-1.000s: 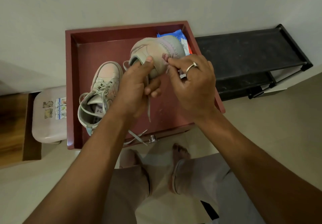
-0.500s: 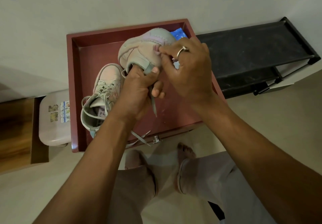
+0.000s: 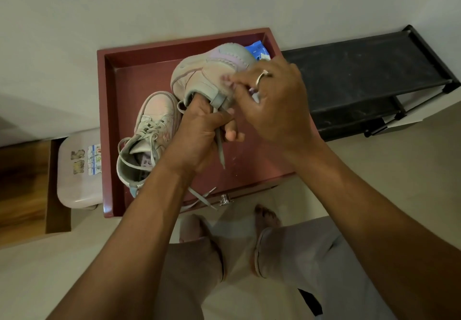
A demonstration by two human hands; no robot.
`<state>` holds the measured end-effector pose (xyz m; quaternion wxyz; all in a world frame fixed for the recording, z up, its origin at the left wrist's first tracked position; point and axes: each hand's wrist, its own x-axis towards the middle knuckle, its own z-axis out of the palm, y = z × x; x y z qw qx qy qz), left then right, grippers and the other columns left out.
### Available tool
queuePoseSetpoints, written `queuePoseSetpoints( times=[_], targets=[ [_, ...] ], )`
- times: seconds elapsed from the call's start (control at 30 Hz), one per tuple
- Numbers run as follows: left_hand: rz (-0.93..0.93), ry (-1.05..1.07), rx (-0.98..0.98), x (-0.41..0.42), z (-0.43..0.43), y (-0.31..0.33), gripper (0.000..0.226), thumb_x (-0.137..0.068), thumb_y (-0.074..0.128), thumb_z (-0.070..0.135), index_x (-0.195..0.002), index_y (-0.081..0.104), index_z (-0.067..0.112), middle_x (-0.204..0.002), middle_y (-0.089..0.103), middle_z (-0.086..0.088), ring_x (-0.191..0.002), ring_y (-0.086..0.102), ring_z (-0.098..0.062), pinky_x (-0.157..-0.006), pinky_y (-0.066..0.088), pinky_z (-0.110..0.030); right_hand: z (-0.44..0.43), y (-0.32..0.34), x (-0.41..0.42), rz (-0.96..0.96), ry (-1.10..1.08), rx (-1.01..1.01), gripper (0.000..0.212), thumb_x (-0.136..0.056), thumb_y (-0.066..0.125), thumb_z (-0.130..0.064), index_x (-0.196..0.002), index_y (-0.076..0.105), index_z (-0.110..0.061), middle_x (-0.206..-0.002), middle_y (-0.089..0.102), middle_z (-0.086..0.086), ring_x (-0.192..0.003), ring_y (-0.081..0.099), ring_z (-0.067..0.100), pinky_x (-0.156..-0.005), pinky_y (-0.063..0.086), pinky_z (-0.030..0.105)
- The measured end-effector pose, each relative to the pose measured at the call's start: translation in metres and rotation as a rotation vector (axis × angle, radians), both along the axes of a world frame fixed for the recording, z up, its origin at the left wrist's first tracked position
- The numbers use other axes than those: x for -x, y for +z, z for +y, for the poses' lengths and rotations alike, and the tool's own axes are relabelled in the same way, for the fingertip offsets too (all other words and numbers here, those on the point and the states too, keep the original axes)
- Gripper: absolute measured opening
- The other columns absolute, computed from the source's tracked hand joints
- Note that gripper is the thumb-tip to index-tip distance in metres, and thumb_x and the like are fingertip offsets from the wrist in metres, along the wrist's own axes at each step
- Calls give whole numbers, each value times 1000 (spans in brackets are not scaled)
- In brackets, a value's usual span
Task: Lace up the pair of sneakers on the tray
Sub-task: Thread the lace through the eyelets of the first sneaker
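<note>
Evidently, within the last second the sneaker (image 3: 207, 75) had been lifted higher above the tray (image 3: 107, 132) and rolled, so that its side and sole edge were now turned towards the camera. It was gripped by the left hand (image 3: 197, 135), whose thumb had earlier lain over the collar and whose fingers were now pushed inside the opening. A loose lace (image 3: 220, 150) end hung down below that hand. The right hand (image 3: 274, 105), on which a ring (image 3: 262, 76) was worn, was kept at the eyelet edge, its fingertips pinched on the sneaker there. Whether lace was caught between them could not be told. From this it was judged that an eyelet was being exposed for threading and that lacing of this shoe was only partly done.

The other sneaker (image 3: 152, 130) lay on the tray to the left, already laced, its loose ends trailing over the near rim.

No brand could be made out on either shoe. White print was seen on the blue packet (image 3: 258, 51) behind the raised sneaker, but it could not be read. Picture stickers (image 3: 87, 157) were stuck on the stool (image 3: 74, 182) beside the tray, and no words on them were legible.
</note>
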<state>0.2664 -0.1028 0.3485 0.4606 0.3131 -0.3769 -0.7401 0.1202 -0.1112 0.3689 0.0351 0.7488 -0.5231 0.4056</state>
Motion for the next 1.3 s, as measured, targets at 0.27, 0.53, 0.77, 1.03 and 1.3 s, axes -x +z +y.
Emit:
queuePoseSetpoints(
  times=[0.27,0.53,0.77,1.03,1.3],
  targets=[
    [7,-12,18,0,1,2,27,-93,43,-13,-117,52,-6,-63,47,-13,-39,46,-8,-51,52,-28,3,-2,3,5,7,4,16,-92,69,-23,-102,78,-14,-90,74,1,-85,64,21,-73,50,43],
    [-171,-34,54,1,3,1,43,-91,46,-14,-132,41,-3,-79,58,-26,-40,53,-16,-57,54,-36,0,1,-1,54,-17,-19,14,-91,68,-22,-96,79,-16,-86,72,0,-83,62,19,-73,46,34],
    [-478,-117,175,9,11,4,36,-87,41,-20,-120,43,-7,-60,65,-8,-48,62,-30,-56,44,-62,-5,4,-6,91,18,-163,20,-89,63,-23,-95,80,-17,-86,74,-1,-82,64,17,-76,52,41],
    [-470,-131,140,12,14,7,35,-93,40,-16,-121,39,5,-62,64,-4,-47,63,-26,-63,40,-75,-17,11,3,103,16,-250,23,-88,58,-25,-90,80,-20,-81,73,-7,-74,59,9,-74,52,35],
    [-486,-133,155,12,13,3,37,-92,43,-14,-118,41,11,-63,65,-4,-51,63,-28,-60,46,-63,-19,14,2,127,-3,-346,22,-90,58,-25,-92,79,-20,-88,73,-5,-80,62,9,-78,52,31]
  ],
)
